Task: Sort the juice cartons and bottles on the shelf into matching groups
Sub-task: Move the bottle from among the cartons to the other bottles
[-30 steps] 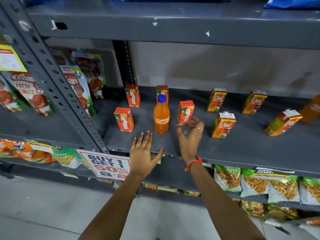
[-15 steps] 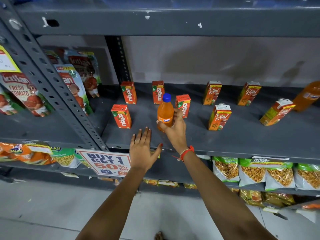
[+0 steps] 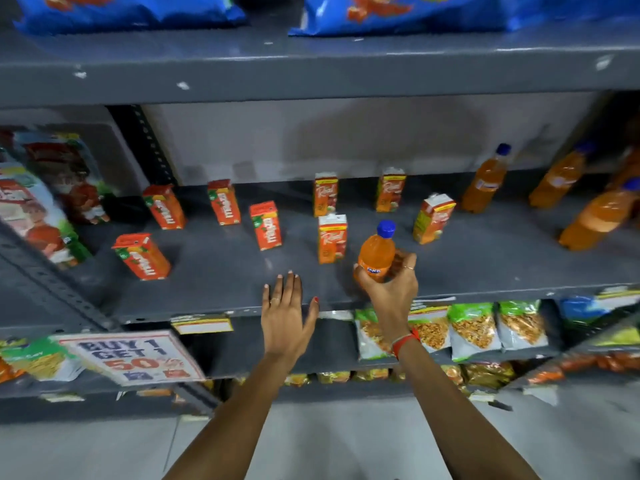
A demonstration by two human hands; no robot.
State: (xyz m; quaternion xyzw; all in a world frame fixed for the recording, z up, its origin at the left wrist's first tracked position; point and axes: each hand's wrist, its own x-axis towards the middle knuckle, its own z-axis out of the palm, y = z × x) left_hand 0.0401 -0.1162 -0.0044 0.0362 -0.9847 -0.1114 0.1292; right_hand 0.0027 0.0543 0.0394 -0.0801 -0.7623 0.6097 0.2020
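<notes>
Above the shelf (image 3: pixel 485 271), right hand (image 3: pixel 389 289) around the Fanta bottle (image 3: pixel 376 252)

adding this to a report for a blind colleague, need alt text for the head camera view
A person's right hand holds an orange soda bottle with a blue cap over a grey metal shelf, while the left hand lies open and flat at the shelf's front edge. Four red juice cartons stand to the left, four Real cartons in the middle, more orange bottles at right.

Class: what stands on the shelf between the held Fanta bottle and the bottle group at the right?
Head view: one tilted Real juice carton between the Fanta bottle and the bottles; otherwise bare shelf.
</notes>
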